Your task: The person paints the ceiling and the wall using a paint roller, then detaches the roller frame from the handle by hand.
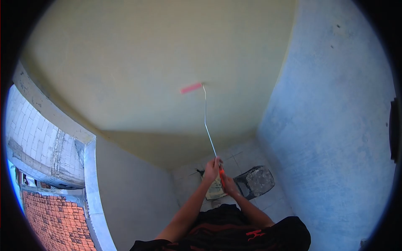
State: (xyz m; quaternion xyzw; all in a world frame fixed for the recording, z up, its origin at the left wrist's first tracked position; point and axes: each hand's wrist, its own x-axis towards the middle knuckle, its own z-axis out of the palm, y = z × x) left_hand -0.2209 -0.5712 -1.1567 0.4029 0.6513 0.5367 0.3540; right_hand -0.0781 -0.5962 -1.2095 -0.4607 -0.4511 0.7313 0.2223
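Both my hands grip a paint roller point(210, 140) with a long, bent metal rod and a red-orange handle. My left hand point(212, 169) is closed around the upper end of the handle, near the rod. Lower down, my right hand point(229, 186) is wrapped round the handle's bottom part. At the rod's far end, the pink roller sleeve point(191, 88) lies tilted against the yellowish-beige wall point(159, 50); whether it presses on the surface I cannot tell.
Below my hands, a tray-like container point(215, 190) and a dark, grey-crusted container point(259, 182) sit on the tiled floor point(240, 157). A bluish-grey wall point(326, 117) stands at right. At left, a low wall point(130, 184) borders an opening towards orange roof tiles point(54, 217).
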